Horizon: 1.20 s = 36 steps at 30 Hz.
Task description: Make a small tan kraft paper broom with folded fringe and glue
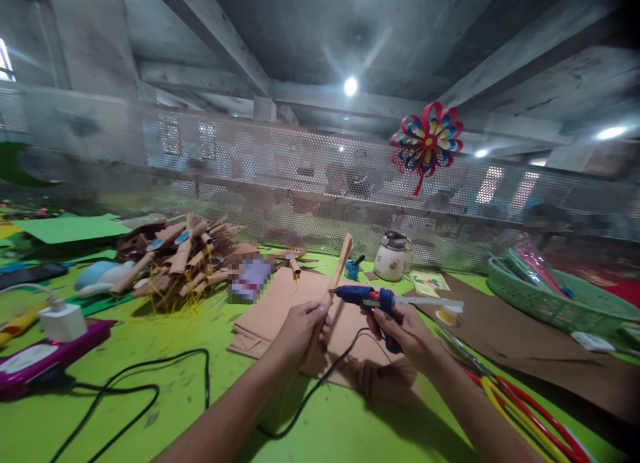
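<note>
My left hand (300, 329) is closed around a rolled brown paper piece (336, 276) that tilts up and away from me. My right hand (405, 333) grips a blue hot glue gun (370, 299), a white glue stick (430, 303) sticking out of its back. The gun's nozzle points left and touches or nearly touches the paper piece near my left fingers. Its black cord (320, 383) runs down across the green table. Under both hands lies a stack of brown paper sheets (280, 309).
A pile of finished brown paper rolls (175, 256) lies at back left. A white charger on a purple power strip (45, 346) sits at left. A white jar (393, 256), green basket (555, 296), red and yellow sticks (525, 409) and a mesh partition with a hanging paper flower (427, 143) surround the workspace.
</note>
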Tool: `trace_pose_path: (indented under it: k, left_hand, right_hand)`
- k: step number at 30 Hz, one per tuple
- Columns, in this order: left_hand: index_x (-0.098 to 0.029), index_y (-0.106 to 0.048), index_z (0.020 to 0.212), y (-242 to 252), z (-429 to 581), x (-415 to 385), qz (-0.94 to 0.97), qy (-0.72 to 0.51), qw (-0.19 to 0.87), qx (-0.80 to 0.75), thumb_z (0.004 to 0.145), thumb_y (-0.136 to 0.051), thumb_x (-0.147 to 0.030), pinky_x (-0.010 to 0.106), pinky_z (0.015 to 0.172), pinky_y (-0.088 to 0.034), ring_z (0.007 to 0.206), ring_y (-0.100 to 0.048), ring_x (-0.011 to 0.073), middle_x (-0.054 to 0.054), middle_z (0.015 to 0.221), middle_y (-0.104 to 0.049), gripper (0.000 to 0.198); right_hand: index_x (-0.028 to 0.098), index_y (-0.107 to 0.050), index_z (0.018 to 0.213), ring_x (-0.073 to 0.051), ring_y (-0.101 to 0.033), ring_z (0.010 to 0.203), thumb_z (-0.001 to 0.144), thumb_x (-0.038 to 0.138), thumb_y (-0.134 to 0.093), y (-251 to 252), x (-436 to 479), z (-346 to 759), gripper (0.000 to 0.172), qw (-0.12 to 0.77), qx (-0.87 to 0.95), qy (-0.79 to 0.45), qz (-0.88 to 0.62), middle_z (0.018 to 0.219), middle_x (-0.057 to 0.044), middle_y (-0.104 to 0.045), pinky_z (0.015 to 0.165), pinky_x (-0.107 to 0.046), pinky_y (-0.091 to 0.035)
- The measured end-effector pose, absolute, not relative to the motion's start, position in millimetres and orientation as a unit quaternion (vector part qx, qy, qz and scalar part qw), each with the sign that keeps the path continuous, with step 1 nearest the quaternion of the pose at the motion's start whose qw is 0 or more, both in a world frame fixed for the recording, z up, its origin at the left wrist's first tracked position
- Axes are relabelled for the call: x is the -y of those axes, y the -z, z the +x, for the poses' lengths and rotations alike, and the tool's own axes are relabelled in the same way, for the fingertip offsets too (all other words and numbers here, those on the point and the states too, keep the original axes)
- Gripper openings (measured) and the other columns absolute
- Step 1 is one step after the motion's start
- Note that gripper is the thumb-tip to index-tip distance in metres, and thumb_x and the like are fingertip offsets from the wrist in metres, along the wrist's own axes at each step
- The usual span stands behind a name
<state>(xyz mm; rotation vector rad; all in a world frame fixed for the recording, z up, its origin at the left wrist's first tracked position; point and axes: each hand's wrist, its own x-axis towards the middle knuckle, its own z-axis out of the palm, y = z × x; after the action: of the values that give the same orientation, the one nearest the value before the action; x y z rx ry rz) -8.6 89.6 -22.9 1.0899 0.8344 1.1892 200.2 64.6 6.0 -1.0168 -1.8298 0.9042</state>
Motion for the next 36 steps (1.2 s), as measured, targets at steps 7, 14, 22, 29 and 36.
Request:
trace_pose_path:
  k: [7, 14, 22, 29, 36]
  left_hand:
    - [-0.011, -0.059, 0.067, 20.9, -10.3, -89.1, 0.477, -0.523, 0.603, -0.368, 0.069, -0.066, -0.041, 0.019, 0.048, -0.036, 0.052, -0.049, 0.0081, 0.003, 0.063, -0.058, 0.031]
    - [-0.011, -0.059, 0.068, 21.5, -7.2, -88.0, 0.47, -0.518, 0.618, -0.36, 0.066, -0.068, -0.042, 0.019, 0.047, -0.035, 0.048, -0.047, 0.0072, 0.002, 0.06, -0.057, 0.032]
    - [-0.011, -0.059, 0.065, 20.1, -9.7, -87.6, 0.474, -0.522, 0.606, -0.368, 0.07, -0.065, -0.039, 0.018, 0.047, -0.035, 0.048, -0.047, 0.007, 0.002, 0.059, -0.057, 0.03]
    - [-0.011, -0.059, 0.065, 16.2, -14.8, -90.2, 0.445, -0.541, 0.622, -0.351, 0.068, -0.066, -0.037, 0.019, 0.046, -0.038, 0.046, -0.046, 0.0067, 0.001, 0.059, -0.055, 0.027]
    - [-0.009, -0.06, 0.069, 14.3, -22.7, -99.3, 0.374, -0.586, 0.631, -0.344, 0.074, -0.061, -0.023, 0.016, 0.045, -0.04, 0.05, -0.049, 0.0064, 0.004, 0.063, -0.057, 0.015]
  right_hand:
    - [0.011, -0.059, 0.076, -0.011, -0.044, 0.056, 0.085, 0.052, -0.048, -9.6, -59.5, 199.4, 0.043, 0.404, 0.729, -0.375, -0.405, 0.062, -0.003, -0.05, 0.048, -0.022, -0.032]
    - [0.011, -0.06, 0.08, -0.01, -0.041, 0.054, 0.084, 0.053, -0.048, -6.3, -63.5, 199.0, 0.044, 0.417, 0.721, -0.361, -0.419, 0.061, -0.001, -0.048, 0.046, -0.022, -0.03]
    - [0.012, -0.057, 0.07, -0.011, -0.045, 0.056, 0.084, 0.054, -0.048, -11.1, -59.7, 200.0, 0.044, 0.405, 0.728, -0.373, -0.41, 0.061, -0.003, -0.05, 0.047, -0.022, -0.033]
    - [0.013, -0.059, 0.068, -0.011, -0.047, 0.056, 0.083, 0.054, -0.05, -13.5, -62.8, 200.8, 0.044, 0.435, 0.719, -0.354, -0.411, 0.061, -0.003, -0.053, 0.048, -0.022, -0.036]
    - [0.012, -0.064, 0.085, -0.016, -0.061, 0.068, 0.079, 0.052, -0.058, 14.7, -98.7, 214.7, 0.041, 0.578, 0.539, -0.475, -0.388, 0.083, -0.01, -0.067, 0.067, -0.028, -0.051]
